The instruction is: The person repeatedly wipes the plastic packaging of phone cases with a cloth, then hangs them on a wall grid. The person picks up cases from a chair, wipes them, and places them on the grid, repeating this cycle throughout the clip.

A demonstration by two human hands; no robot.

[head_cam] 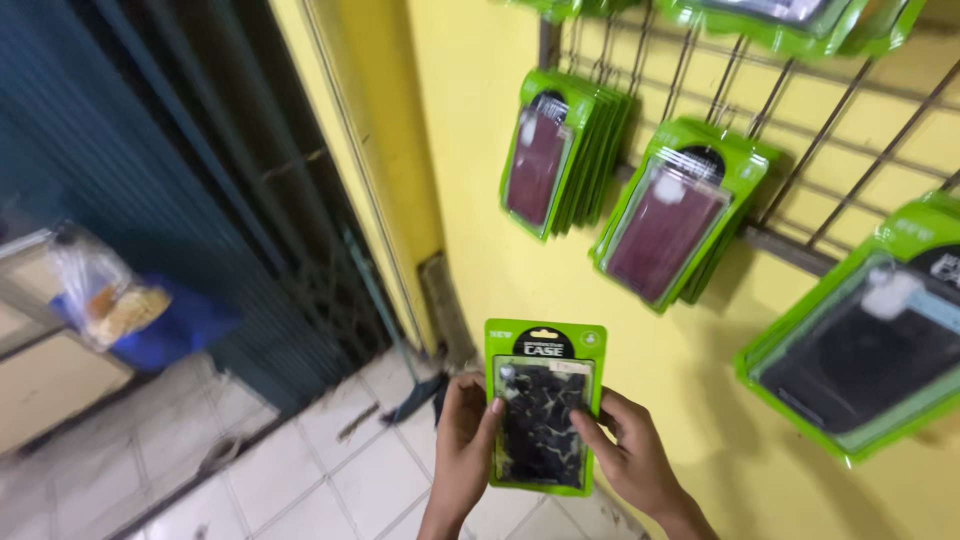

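Green case packet [542,405] upright, long axis vertical

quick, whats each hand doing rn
Left hand: closed on the left edge of the green packaged case.
Right hand: closed on the same package's right edge.

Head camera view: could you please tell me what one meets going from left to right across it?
Clear plastic bag → blue bag → dark metal gate → left hand → green phone-case pack → right hand → hanging pack with black case.
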